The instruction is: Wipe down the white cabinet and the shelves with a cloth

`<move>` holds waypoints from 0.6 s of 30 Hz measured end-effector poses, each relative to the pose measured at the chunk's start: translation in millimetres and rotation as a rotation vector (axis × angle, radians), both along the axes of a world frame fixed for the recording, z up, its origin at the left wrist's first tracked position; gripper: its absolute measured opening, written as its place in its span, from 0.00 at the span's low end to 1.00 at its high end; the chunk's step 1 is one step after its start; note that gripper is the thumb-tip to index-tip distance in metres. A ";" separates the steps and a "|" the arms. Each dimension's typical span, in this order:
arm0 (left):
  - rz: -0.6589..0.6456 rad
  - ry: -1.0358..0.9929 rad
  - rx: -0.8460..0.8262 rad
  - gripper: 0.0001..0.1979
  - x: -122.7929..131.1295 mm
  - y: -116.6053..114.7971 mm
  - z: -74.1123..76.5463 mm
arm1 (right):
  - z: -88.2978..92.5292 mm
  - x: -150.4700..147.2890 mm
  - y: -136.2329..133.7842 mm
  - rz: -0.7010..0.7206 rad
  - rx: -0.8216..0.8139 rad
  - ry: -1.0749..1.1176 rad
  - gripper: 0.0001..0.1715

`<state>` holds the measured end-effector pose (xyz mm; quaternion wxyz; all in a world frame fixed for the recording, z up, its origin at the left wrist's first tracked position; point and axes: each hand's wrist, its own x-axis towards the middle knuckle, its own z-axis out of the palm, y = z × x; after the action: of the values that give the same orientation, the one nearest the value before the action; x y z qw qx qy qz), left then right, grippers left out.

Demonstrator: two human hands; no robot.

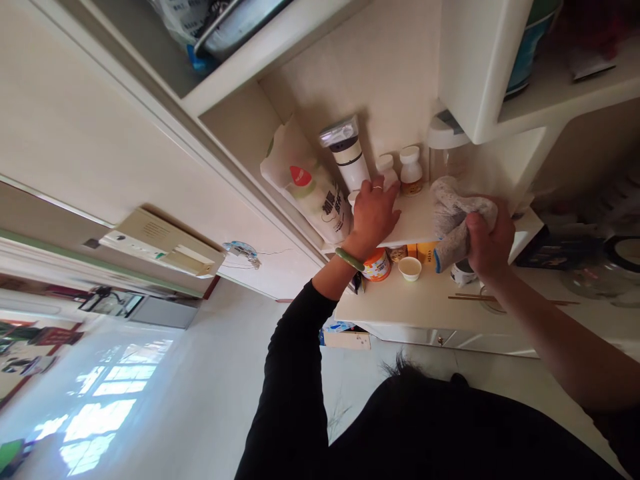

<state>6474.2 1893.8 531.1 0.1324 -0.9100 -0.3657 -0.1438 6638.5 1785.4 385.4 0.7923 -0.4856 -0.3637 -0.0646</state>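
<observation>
The whole view is tilted, so the white shelf (pixel 415 223) runs across the frame. At its left end, a white squeeze bottle (pixel 320 208) with a red mark and dark lettering lies against a sheet of white paper (pixel 283 160). Just beside it stands a white tube (pixel 347 157) with a clear cap, its dark bands facing the camera.

The left hand (pixel 373 217), with a ring on 1 finger and a green bangle (pixel 350 259) at the wrist, lies flat at the shelf's front edge. Its fingers (pixel 383 193) are slightly apart and clamped on nothing. They reach a small white bottle (pixel 386 170), though the contact is hard to confirm. Next to that stands a second small bottle (pixel 410 170) with an amber label, then a glass jar (pixel 447 150) with a white lid.

Below the shelf, the surface (pixel 370 310) carries an orange-labelled tub (pixel 376 265), a small white cup (pixel 410 269) and a pair of chopsticks (pixel 500 298).

At the shelf's right end, the right hand (pixel 490 240) grips a bunched grey cloth (pixel 457 223). Its fingers (pixel 475 230) are closed around the cloth, which is pressed against the shelf just beside the jar.
</observation>
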 end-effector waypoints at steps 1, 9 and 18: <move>-0.026 0.006 0.005 0.31 1.5 0.2 -0.5 | -0.1 0.5 -0.7 0.005 -0.012 -0.006 0.30; -0.069 0.124 0.067 0.22 -7.2 16.4 -4.2 | -1.6 1.0 -4.5 0.044 -0.047 -0.028 0.24; -0.085 0.158 0.080 0.23 -15.6 16.8 -2.8 | 0.8 1.9 -5.7 0.055 -0.051 -0.088 0.20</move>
<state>6458.6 1910.6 528.2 0.1908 -0.9271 -0.3093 -0.0915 6640.4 1779.7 386.2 0.7644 -0.4920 -0.4131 -0.0548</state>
